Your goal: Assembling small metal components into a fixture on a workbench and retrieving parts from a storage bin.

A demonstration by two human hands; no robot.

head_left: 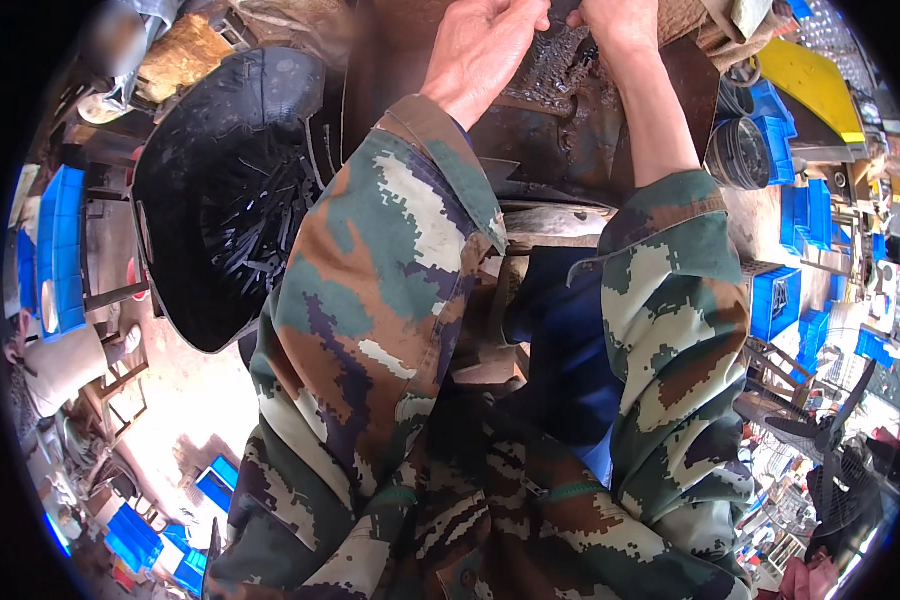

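Note:
Both hands reach to the top edge of the head view, over a dark, wet, brown metal tray (595, 140) with black grimy sludge (545, 85) in it. My left hand (485, 50) has its fingers curled in and pinched, partly cut off by the picture's edge. My right hand (618, 25) is likewise closed, its fingertips pointing down at the sludge near a small dark piece. What either hand grips is hidden or too small to name. Camouflage sleeves cover both forearms.
A large black basin (240, 110) with thin dark strips stands left of the tray. Blue bins (62, 250) line the far left, and more blue bins (775, 300) stand at right. A round dark container (740, 153) sits beside the tray. At lower right is a black fan (820, 440).

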